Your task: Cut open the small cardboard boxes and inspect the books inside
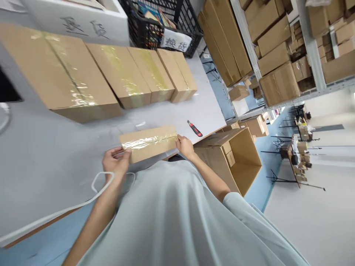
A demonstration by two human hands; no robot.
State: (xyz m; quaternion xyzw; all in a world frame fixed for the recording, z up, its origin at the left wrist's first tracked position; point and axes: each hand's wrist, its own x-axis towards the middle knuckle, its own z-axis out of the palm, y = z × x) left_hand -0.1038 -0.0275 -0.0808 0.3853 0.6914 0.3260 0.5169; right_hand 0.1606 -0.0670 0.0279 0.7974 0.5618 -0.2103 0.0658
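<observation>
A small, long cardboard box (149, 142) with shiny clear tape along its top seam lies near the table's front edge, close to my body. My left hand (116, 160) grips its left end, thumb on the near corner and fingers at the end face. At the opposite end, my right hand (185, 146) pinches the right edge with its fingers folded. A red and black utility knife (195, 128) rests on the table to the right of the box. Behind it stands a row of taped cardboard boxes, the largest box (61, 74) at the left.
A black crate (166, 31) holding books and a white box (74, 22) stand at the back. Right of the table is a large open carton (244, 162) with small boxes inside. A white cable (83, 203) runs beside my left forearm. Loaded shelves (277, 55) rise at the right.
</observation>
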